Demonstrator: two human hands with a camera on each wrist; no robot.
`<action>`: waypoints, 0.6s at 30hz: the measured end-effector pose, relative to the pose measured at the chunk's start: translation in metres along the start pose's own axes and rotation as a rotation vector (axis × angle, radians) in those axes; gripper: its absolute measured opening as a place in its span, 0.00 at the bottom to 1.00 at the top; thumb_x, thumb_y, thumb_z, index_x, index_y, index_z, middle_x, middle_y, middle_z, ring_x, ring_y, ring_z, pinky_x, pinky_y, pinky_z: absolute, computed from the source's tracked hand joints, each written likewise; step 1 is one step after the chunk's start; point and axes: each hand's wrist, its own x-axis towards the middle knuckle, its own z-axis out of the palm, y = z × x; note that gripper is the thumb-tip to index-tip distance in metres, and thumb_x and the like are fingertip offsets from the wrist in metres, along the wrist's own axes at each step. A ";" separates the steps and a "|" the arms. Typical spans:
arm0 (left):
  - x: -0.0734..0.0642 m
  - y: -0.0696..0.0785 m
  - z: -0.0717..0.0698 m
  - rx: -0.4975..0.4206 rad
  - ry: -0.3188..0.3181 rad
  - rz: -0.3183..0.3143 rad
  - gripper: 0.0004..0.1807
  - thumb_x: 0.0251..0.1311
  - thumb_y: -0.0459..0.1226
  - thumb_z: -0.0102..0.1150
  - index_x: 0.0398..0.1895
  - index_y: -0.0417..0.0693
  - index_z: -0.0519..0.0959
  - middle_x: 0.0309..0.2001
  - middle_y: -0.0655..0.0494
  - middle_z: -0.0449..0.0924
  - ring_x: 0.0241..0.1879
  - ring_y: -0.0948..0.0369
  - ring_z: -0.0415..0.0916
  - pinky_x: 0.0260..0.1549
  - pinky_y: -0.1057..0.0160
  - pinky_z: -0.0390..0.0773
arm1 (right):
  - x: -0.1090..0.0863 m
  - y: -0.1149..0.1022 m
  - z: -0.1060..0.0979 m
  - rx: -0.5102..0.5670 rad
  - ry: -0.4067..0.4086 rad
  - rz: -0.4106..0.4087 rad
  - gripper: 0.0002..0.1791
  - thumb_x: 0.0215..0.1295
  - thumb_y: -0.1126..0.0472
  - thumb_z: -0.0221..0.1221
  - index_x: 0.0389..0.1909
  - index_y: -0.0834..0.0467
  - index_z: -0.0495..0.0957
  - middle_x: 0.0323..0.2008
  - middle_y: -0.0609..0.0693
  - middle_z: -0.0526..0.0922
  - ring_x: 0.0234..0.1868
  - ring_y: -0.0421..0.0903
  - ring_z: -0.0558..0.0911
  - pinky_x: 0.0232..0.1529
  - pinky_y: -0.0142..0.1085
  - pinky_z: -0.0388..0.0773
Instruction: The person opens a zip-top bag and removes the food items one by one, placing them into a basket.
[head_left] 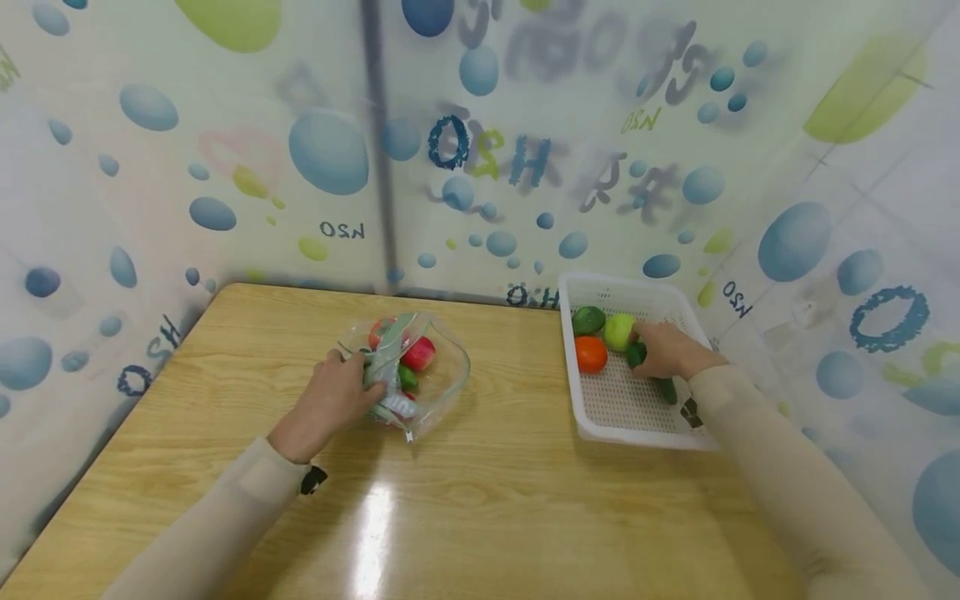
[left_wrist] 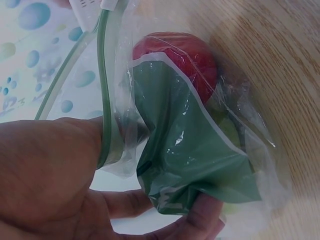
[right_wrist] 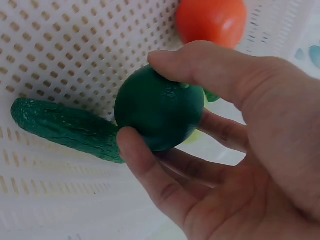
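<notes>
My left hand (head_left: 333,402) grips the edge of a clear zip bag (head_left: 447,397) with a green printed panel (left_wrist: 185,135). Inside the bag are a red fruit (head_left: 418,353), a green piece (head_left: 407,379) and an orange-red one (head_left: 378,332). Over the white basket (head_left: 576,404), my right hand (head_left: 663,350) holds a dark green round fruit (right_wrist: 155,110) between thumb and fingers. A cucumber (right_wrist: 62,127) lies on the basket floor beside that fruit. Farther left in the basket sit a tomato (head_left: 591,355), a yellow-green fruit (head_left: 618,331) and another dark green piece (head_left: 588,320).
Both bag and basket stand on a wooden table (head_left: 510,483), the bag left of middle and the basket at the back right. A patterned wall covering (head_left: 465,233) rises right behind the table, with more on both sides.
</notes>
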 end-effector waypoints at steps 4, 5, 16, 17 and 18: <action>-0.001 0.001 0.000 -0.005 -0.005 -0.007 0.34 0.81 0.46 0.66 0.73 0.22 0.78 0.57 0.21 0.79 0.50 0.36 0.79 0.48 0.38 0.86 | 0.006 0.005 0.003 0.005 -0.030 0.030 0.34 0.64 0.65 0.80 0.69 0.69 0.80 0.59 0.67 0.89 0.52 0.59 0.85 0.64 0.60 0.88; -0.001 0.001 0.000 -0.006 -0.006 -0.009 0.34 0.82 0.46 0.66 0.73 0.22 0.78 0.57 0.21 0.79 0.50 0.36 0.79 0.49 0.38 0.86 | 0.007 0.005 0.004 0.004 -0.033 0.037 0.34 0.64 0.65 0.80 0.69 0.69 0.80 0.59 0.67 0.89 0.53 0.59 0.85 0.65 0.61 0.88; -0.002 0.002 -0.002 -0.008 -0.008 -0.012 0.35 0.82 0.45 0.66 0.74 0.21 0.77 0.56 0.22 0.79 0.48 0.38 0.79 0.48 0.39 0.86 | 0.011 0.002 0.008 -0.022 -0.037 0.047 0.37 0.65 0.62 0.82 0.71 0.69 0.80 0.63 0.68 0.88 0.56 0.61 0.86 0.69 0.64 0.86; -0.002 0.001 -0.002 -0.008 -0.008 -0.011 0.35 0.82 0.45 0.66 0.74 0.21 0.77 0.56 0.22 0.79 0.48 0.39 0.79 0.47 0.40 0.86 | 0.011 0.002 0.008 -0.017 -0.037 0.050 0.37 0.65 0.62 0.82 0.71 0.68 0.80 0.64 0.68 0.88 0.57 0.61 0.86 0.70 0.64 0.86; -0.002 0.001 -0.002 -0.008 -0.008 -0.010 0.35 0.83 0.45 0.66 0.74 0.21 0.77 0.56 0.23 0.79 0.47 0.39 0.78 0.46 0.41 0.86 | 0.010 0.001 0.008 -0.013 -0.035 0.052 0.37 0.65 0.62 0.82 0.71 0.68 0.80 0.64 0.68 0.88 0.58 0.61 0.86 0.71 0.64 0.85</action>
